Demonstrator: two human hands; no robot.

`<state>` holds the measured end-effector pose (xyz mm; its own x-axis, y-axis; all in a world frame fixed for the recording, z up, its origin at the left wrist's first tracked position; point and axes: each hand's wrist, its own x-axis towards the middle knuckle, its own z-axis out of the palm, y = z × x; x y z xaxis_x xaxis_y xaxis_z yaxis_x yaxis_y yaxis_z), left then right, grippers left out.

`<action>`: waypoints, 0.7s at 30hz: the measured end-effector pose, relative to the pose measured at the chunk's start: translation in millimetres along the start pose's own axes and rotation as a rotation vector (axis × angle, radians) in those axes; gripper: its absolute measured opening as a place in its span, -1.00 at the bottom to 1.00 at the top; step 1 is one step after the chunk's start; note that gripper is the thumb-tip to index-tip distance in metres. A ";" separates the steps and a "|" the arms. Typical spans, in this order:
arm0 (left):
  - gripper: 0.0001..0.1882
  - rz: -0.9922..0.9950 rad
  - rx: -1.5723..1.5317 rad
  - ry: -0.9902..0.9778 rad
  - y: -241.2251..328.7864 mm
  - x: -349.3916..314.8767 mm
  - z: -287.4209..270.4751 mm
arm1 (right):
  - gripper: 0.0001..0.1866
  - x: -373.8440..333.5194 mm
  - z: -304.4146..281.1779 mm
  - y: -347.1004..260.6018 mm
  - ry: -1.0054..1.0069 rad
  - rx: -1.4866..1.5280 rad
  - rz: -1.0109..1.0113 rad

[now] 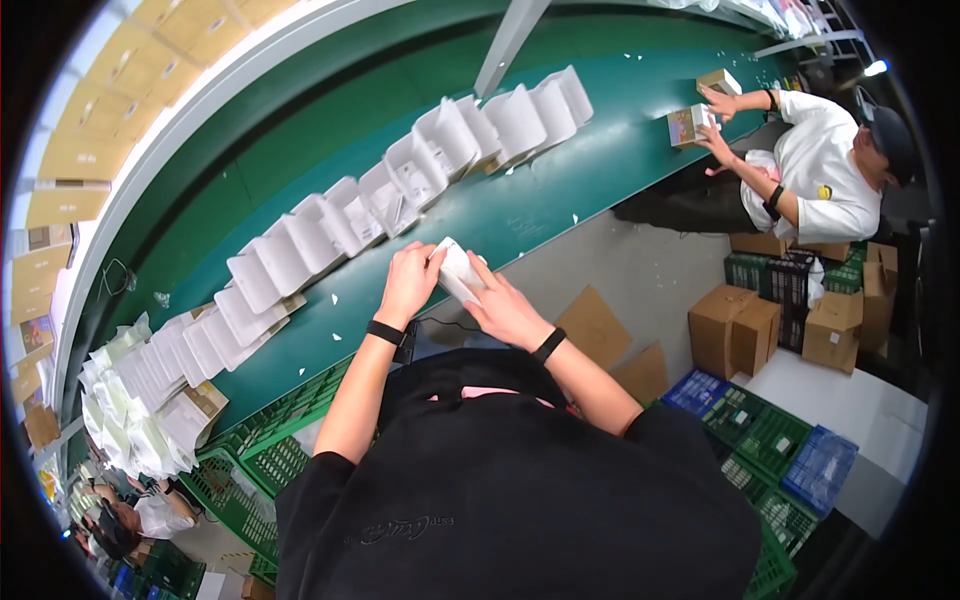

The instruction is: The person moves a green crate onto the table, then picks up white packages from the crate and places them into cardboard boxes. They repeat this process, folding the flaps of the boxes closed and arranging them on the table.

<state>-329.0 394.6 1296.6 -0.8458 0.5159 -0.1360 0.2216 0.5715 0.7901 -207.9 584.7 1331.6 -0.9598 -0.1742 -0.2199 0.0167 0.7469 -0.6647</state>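
Note:
A small white box [457, 268] is held between my two hands, just above the near edge of the green table. My left hand [408, 283] grips its left side near the top. My right hand [508, 308] closes on its right side, fingers along the edge. The underside of the box is hidden. Beyond my hands, a long row of open white boxes with raised flaps [348, 215] stands on the green surface [520, 210]. Some of them hold small items that I cannot make out.
On the right, a person in a white shirt [825, 170] touches a printed box [686, 127]. Green crates [240, 490] stand below the table at left. Cardboard boxes [722, 328] and blue crates [820, 468] sit at right. White packets [125, 415] pile up at far left.

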 end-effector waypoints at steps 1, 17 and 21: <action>-0.67 -0.024 -0.031 -0.058 12.6 12.6 10.1 | -0.50 -7.9 -8.5 11.8 0.021 0.038 0.034; -0.52 -0.018 0.135 -0.390 75.6 -26.4 146.0 | -0.59 36.1 -260.6 295.7 0.377 -0.239 0.469; -0.53 -0.310 0.109 -0.319 33.2 -118.5 109.2 | -0.56 95.8 -261.5 206.2 0.833 -0.486 0.024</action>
<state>-168.4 422.1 1273.7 -0.6926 0.4706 -0.5467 0.0454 0.7848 0.6181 -369.7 889.7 1360.3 -0.8548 0.2157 0.4720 0.1005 0.9611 -0.2571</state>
